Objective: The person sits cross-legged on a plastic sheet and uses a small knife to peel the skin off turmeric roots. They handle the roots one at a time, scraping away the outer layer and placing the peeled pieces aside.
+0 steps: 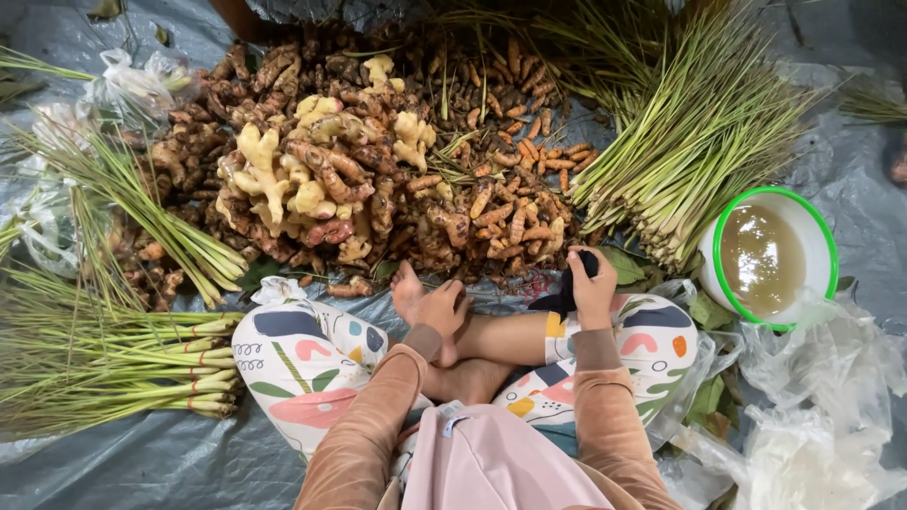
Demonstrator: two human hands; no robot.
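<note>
I sit cross-legged on a grey plastic sheet [170,463]. My left hand [440,308] rests on my bare foot with fingers loosely spread and holds nothing. My right hand [593,283] is closed around a small dark object [588,262], just in front of my knee. Directly ahead lies a big heap of ginger roots [283,179] and orange-brown turmeric roots [510,212], within arm's reach of both hands.
Bundles of lemongrass lie at the left [123,359] and at the upper right [690,142]. A white bowl with a green rim [822,231] holds murky water at the right. Crumpled clear plastic bags sit at the lower right [812,416] and upper left [132,90].
</note>
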